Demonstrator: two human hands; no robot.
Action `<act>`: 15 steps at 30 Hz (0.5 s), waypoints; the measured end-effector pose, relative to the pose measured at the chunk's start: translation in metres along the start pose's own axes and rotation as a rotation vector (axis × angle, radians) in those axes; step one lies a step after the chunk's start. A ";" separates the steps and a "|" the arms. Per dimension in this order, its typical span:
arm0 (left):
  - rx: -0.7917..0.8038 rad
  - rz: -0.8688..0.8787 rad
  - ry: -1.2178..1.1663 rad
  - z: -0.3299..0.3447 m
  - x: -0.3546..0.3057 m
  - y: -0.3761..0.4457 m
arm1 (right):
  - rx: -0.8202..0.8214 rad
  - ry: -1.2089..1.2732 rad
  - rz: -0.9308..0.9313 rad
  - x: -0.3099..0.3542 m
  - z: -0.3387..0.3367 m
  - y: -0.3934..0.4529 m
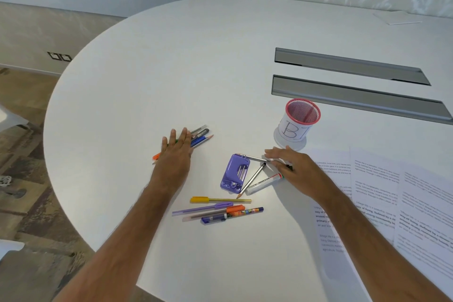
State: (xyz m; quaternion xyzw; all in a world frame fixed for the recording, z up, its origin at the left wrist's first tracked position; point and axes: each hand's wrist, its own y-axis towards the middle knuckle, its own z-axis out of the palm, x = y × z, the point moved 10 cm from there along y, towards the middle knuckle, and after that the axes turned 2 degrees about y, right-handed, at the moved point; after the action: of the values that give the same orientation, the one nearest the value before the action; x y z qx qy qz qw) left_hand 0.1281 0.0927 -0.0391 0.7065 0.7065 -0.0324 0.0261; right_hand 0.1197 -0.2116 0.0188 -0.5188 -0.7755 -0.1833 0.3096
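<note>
My left hand (pixel 176 152) lies flat, fingers straight, on a bundle of pens and pencils (pixel 201 137) at the table's left-centre. My right hand (pixel 291 167) reaches left with straight fingers over a pencil (pixel 255 159) and a small dark item beside a white marker (pixel 264 184). A purple hole punch (pixel 234 174) sits between my hands. A second pencil (pixel 252 180) leans against it. Below lie a yellow pen (pixel 220 200), a purple pen (pixel 203 208) and an orange and a blue pen (pixel 232 213). A pink mesh pen cup (pixel 297 122) with a paper label stands behind my right hand.
Printed paper sheets (pixel 382 193) lie at the right under my right forearm. Two grey cable-tray slots (pixel 355 95) run across the white round table (pixel 171 68) behind the cup. Another white sheet (pixel 397 18) lies far back. The floor drops away at the left.
</note>
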 end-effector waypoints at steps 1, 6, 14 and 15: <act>0.007 -0.009 0.004 -0.001 0.006 0.002 | 0.001 0.004 -0.002 0.000 0.000 -0.002; 0.018 -0.056 -0.042 -0.006 0.029 0.012 | 0.005 -0.015 -0.068 0.009 0.003 -0.013; -0.067 -0.059 -0.088 -0.020 0.030 0.005 | 0.029 -0.080 -0.177 0.025 0.019 -0.022; -0.093 -0.048 -0.110 -0.025 0.024 0.000 | 0.039 -0.099 -0.178 0.026 0.023 -0.022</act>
State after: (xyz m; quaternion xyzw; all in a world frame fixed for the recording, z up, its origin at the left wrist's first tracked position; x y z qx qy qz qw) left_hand 0.1288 0.1189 -0.0164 0.6846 0.7214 -0.0389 0.0971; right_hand 0.0860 -0.1887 0.0202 -0.4502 -0.8363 -0.1691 0.2632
